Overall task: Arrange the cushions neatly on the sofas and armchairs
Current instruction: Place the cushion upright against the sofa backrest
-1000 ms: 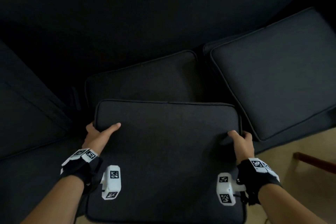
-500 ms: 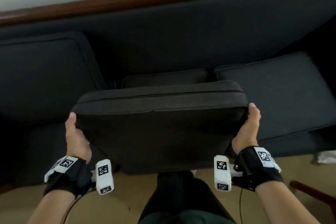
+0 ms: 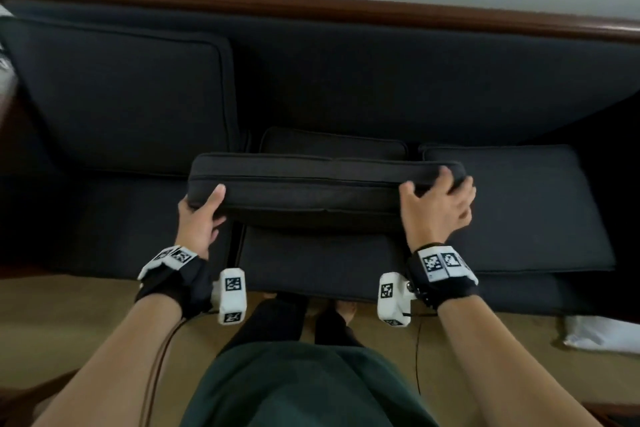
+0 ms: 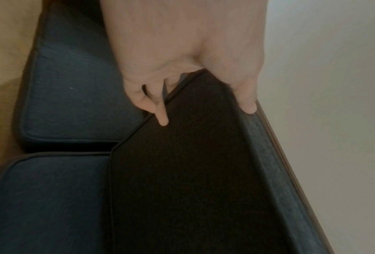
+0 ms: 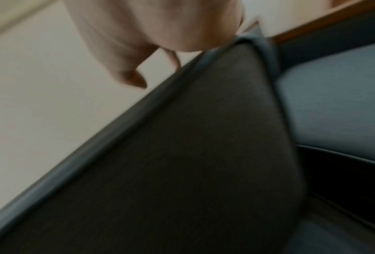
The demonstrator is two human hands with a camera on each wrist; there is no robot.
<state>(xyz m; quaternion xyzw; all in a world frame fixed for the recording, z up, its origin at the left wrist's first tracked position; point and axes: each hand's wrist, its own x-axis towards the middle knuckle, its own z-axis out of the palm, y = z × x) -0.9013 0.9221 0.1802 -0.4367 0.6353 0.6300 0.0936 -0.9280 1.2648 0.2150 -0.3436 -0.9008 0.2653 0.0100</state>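
Observation:
I hold a dark flat cushion (image 3: 311,191) on edge over the sofa's middle seat cushion (image 3: 311,263), its piped top band facing me. My left hand (image 3: 199,215) grips its left end, thumb on the top band and fingers on the near face (image 4: 162,118). My right hand (image 3: 436,204) lies blurred over the right end of the top edge, fingers curled over the far side. The wrist views show the cushion's broad face (image 4: 193,171) (image 5: 182,154) and my right hand (image 5: 149,25) above its edge.
A back cushion (image 3: 121,97) leans at the sofa's left. A seat cushion (image 3: 519,211) lies askew at the right, and another cushion (image 3: 332,144) lies behind the held one. A wooden rail (image 3: 311,7) tops the sofa back. A white thing (image 3: 599,336) lies on the floor.
The cushion has gone from lying flat to standing on edge, and has moved back toward the sofa's backrest. My right hand has shifted from the cushion's side onto its top edge.

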